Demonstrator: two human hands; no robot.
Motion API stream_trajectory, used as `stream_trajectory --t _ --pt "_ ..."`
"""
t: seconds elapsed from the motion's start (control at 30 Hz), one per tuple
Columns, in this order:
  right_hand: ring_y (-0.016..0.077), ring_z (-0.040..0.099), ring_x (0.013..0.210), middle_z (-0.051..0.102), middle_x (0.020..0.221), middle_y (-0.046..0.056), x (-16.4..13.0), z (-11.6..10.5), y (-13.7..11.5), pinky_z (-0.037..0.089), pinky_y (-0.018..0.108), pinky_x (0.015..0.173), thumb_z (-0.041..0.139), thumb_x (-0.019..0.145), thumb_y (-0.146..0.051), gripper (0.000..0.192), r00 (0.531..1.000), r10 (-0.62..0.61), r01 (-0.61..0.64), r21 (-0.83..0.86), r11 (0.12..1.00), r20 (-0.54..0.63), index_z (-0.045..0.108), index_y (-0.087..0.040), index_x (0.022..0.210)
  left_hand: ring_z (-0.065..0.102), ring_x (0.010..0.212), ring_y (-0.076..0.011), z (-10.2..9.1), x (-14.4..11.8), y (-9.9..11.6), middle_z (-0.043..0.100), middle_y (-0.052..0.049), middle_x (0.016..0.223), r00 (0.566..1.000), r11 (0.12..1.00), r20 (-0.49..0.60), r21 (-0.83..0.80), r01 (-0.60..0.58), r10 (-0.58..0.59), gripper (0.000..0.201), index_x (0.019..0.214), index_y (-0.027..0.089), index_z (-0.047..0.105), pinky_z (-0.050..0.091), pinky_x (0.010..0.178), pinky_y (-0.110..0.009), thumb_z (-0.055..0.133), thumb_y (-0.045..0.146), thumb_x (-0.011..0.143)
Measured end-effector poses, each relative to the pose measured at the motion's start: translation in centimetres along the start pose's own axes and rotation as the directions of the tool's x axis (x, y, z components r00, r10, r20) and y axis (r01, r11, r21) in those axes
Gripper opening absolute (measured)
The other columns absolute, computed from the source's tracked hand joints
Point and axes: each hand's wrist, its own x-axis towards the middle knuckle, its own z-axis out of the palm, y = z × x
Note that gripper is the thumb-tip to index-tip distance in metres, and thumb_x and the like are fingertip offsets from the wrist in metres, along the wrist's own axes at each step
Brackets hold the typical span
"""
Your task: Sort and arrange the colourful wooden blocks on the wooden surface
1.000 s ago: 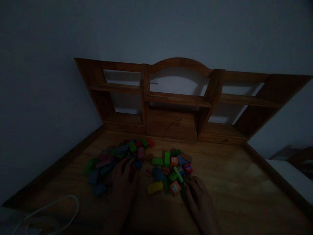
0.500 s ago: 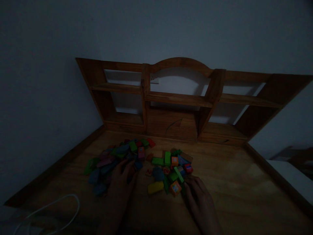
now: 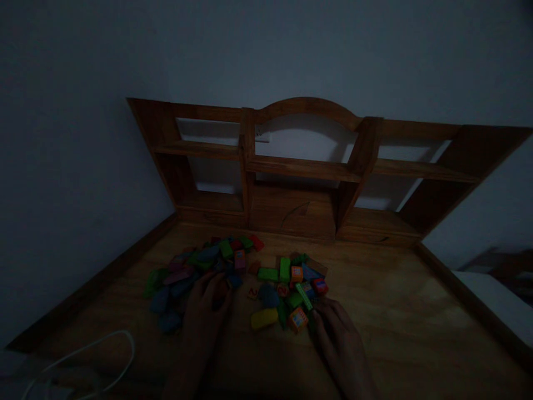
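Left hand: the left hand [image 3: 206, 311] lies flat on the wooden desk [image 3: 395, 311], fingers spread loosely, their tips at the near edge of the left heap of blocks [image 3: 195, 266]; it grips nothing that I can make out.
Right hand: the right hand [image 3: 339, 339] rests palm down, fingers a little apart, fingertips just beside the orange block [image 3: 298, 320] and touching the near edge of the right cluster; in this gloom I cannot tell whether it pinches a piece.
Blocks: two loose groups in the middle of the desk, left and right, a narrow gap between; too dim and too piled to count all.
Counted pieces: one yellow block [image 3: 264, 318] lying apart at the front, between the two hands; one small tile with a red numeral [image 3: 252, 292]; two orange printed blocks in the right group.
Shelf unit: one wooden hutch [image 3: 306, 166] at the back, three bays.
Cable: one white cable [image 3: 104, 355] looping at the near left, well apart from the blocks.
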Motion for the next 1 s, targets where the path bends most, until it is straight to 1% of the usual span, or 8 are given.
stream_trajectory --t 0.17,0.37,0.5,0.6,0.73,0.87,0.93,1.0 --pt "0.0239 0.064 0.107 0.065 0.114 0.009 0.1 0.0 -0.1 0.056 0.039 0.093 0.046 0.102 -0.027 0.021 1.0 -0.006 0.006 0.005 1.0 -0.008 0.065 -0.025 0.109 0.059 0.113 -0.0285 -0.1 0.1 -0.1 0.057 -0.01 0.125 0.999 0.999 -0.02 -0.02 0.036 -0.036 0.039 0.123 0.02 0.06 0.053 0.095 -0.045 0.056 0.043 0.092" --pt "0.025 0.064 0.107 0.065 0.113 0.009 0.1 0.0 -0.2 0.056 0.041 0.093 0.046 0.102 -0.028 0.021 1.0 -0.002 0.002 -0.008 1.0 -0.002 0.065 -0.025 0.109 0.061 0.108 -0.0306 0.0 -0.1 0.1 0.06 -0.012 0.12 0.994 0.994 -0.025 -0.01 0.106 -0.107 0.042 0.123 0.018 0.058 0.054 0.09 -0.046 0.053 0.042 0.089" --pt "0.0244 0.064 0.108 0.065 0.115 0.009 0.0 -0.1 -0.1 0.056 0.039 0.094 0.047 0.101 -0.027 0.021 1.0 -0.002 0.002 -0.001 1.0 -0.004 0.065 -0.026 0.11 0.061 0.103 -0.0305 -0.3 -0.1 0.5 0.061 -0.011 0.115 0.991 0.991 -0.021 -0.031 0.129 -0.13 0.042 0.12 0.018 0.058 0.054 0.088 -0.046 0.053 0.044 0.087" --pt "0.0241 0.065 0.107 0.065 0.114 0.009 0.0 -0.1 -0.1 0.056 0.038 0.093 0.046 0.101 -0.027 0.021 1.0 0.002 -0.002 -0.001 1.0 -0.004 0.066 -0.025 0.11 0.06 0.105 -0.0302 -0.8 0.1 1.0 0.061 -0.011 0.116 0.985 0.987 -0.06 -0.026 0.158 -0.16 0.041 0.118 0.019 0.058 0.053 0.091 -0.047 0.053 0.046 0.089" --pt "0.0239 0.065 0.106 0.065 0.114 0.009 0.1 -0.1 -0.2 0.057 0.039 0.092 0.044 0.102 -0.027 0.022 1.0 0.005 -0.005 0.0 1.0 0.012 0.065 -0.025 0.111 0.056 0.115 -0.0305 -1.7 0.4 2.1 0.06 -0.011 0.121 0.976 0.983 -0.12 -0.036 0.181 -0.184 0.04 0.121 0.02 0.057 0.049 0.1 -0.048 0.05 0.046 0.091" --pt "0.0244 0.065 0.105 0.065 0.113 0.01 0.2 -0.2 -0.4 0.057 0.039 0.09 0.045 0.102 -0.028 0.023 1.0 -0.003 0.003 0.001 1.0 0.004 0.066 -0.025 0.11 0.059 0.112 -0.0291 -1.9 0.3 3.3 0.061 -0.009 0.122 0.972 0.981 -0.157 -0.115 0.157 -0.174 0.041 0.123 0.022 0.056 0.052 0.095 -0.046 0.056 0.046 0.09" --pt "0.0245 0.065 0.104 0.065 0.113 0.01 0.1 -0.3 -0.4 0.057 0.039 0.091 0.045 0.101 -0.028 0.022 1.0 -0.001 0.001 -0.003 1.0 0.003 0.066 -0.024 0.111 0.062 0.109 -0.0278 -1.7 0.1 4.0 0.062 -0.008 0.122 0.981 0.978 -0.121 -0.159 0.133 -0.153 0.041 0.124 0.023 0.055 0.053 0.092 -0.044 0.059 0.044 0.088" --pt "0.0245 0.065 0.105 0.064 0.113 0.01 0.1 -0.3 -0.3 0.057 0.04 0.091 0.045 0.101 -0.027 0.022 1.0 0.002 -0.002 -0.001 1.0 0.012 0.065 -0.024 0.111 0.062 0.109 -0.0269 -1.3 -0.1 4.7 0.062 -0.007 0.123 0.99 0.974 -0.043 -0.187 0.126 -0.136 0.04 0.124 0.024 0.055 0.054 0.091 -0.042 0.061 0.04 0.088"
